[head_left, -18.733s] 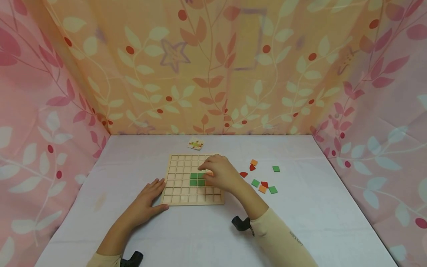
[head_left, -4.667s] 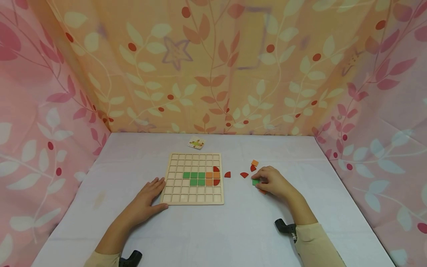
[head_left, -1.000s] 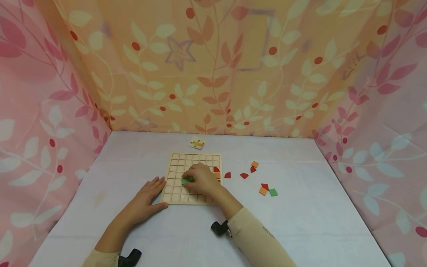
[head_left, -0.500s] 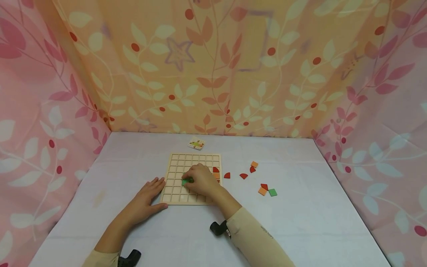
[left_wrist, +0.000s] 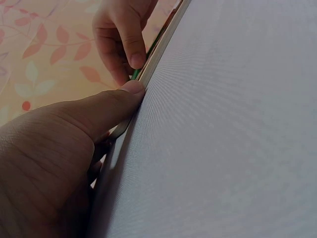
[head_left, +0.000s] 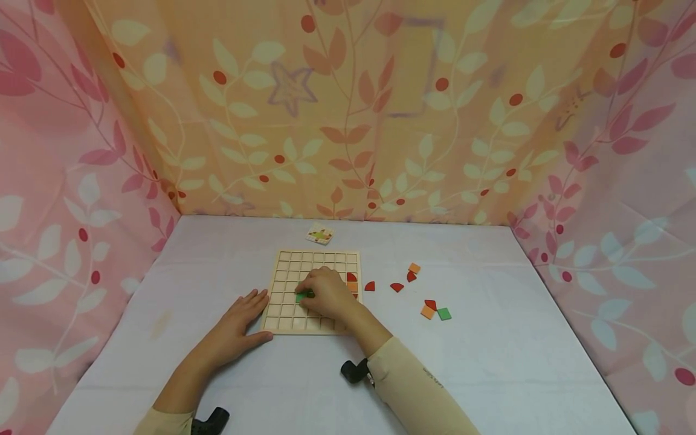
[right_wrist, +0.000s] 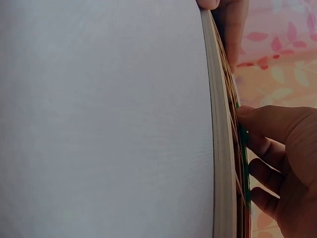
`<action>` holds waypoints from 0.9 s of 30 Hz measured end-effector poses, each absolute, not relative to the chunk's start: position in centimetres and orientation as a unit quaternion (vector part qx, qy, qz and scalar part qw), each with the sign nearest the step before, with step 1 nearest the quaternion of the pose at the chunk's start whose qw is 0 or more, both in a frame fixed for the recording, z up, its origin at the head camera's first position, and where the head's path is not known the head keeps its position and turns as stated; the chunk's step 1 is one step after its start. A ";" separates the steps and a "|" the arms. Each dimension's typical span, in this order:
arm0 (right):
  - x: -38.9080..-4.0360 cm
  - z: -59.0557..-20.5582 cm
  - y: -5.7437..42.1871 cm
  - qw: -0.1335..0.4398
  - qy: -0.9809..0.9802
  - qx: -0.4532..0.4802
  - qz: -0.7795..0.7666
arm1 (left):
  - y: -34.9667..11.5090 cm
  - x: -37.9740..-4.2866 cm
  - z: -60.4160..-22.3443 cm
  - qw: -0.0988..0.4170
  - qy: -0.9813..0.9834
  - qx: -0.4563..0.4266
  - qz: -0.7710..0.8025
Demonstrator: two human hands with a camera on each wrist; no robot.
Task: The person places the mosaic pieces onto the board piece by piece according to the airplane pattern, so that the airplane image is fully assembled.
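A wooden grid board [head_left: 288,314] lies on the white-covered table. Over its middle, my right hand [head_left: 331,295] pinches a green square tile [head_left: 301,298] between thumb and fingertips, down at the cells. Most of the other tiles set in the board are hidden beneath that hand; a red quarter-round tile [head_left: 351,277] and an orange square tile [head_left: 352,287] show at its right. My left hand [head_left: 235,323] rests flat on the table with fingers spread, its thumb and fingertips touching the board's left edge. In the left wrist view, the left thumb [left_wrist: 116,104] presses that edge.
Loose tiles lie right of the board: a green square [head_left: 444,313], an orange square [head_left: 428,312], another orange square [head_left: 414,267] and several red quarter-rounds [head_left: 397,287]. A small patterned card [head_left: 319,234] lies behind the board. Patterned cloth walls [head_left: 348,121] enclose the table.
Since the earliest frame, more green, orange and red tiles sit in the board. My right hand has carried a green tile leftward from the loose pieces; over the last second it barely moves.
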State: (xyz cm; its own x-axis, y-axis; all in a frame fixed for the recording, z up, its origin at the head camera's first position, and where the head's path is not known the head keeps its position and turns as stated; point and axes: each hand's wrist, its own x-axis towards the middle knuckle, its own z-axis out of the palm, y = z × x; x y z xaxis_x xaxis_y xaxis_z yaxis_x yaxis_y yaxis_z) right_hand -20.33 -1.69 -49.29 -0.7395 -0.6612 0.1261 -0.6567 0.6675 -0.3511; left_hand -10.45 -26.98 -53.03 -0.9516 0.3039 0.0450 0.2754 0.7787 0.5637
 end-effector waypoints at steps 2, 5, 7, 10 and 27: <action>-20.3 -49.2 -1.7 0.008 0.913 -0.361 -0.192 | -27.0 -10.4 -53.0 0.023 0.943 0.154 0.295; -20.3 -49.1 -1.8 0.011 0.913 -0.360 -0.192 | -27.0 -10.4 -53.0 0.022 0.943 0.154 0.294; -20.4 -49.1 -1.8 0.013 0.913 -0.360 -0.192 | -27.0 -10.4 -53.0 0.022 0.943 0.153 0.294; -20.4 -49.1 -1.8 0.016 0.914 -0.359 -0.188 | -27.0 -10.4 -53.0 0.022 0.943 0.153 0.295; -19.9 -48.2 -1.4 -0.005 0.913 -0.369 -0.176 | -27.0 -10.5 -53.1 0.022 0.944 0.152 0.293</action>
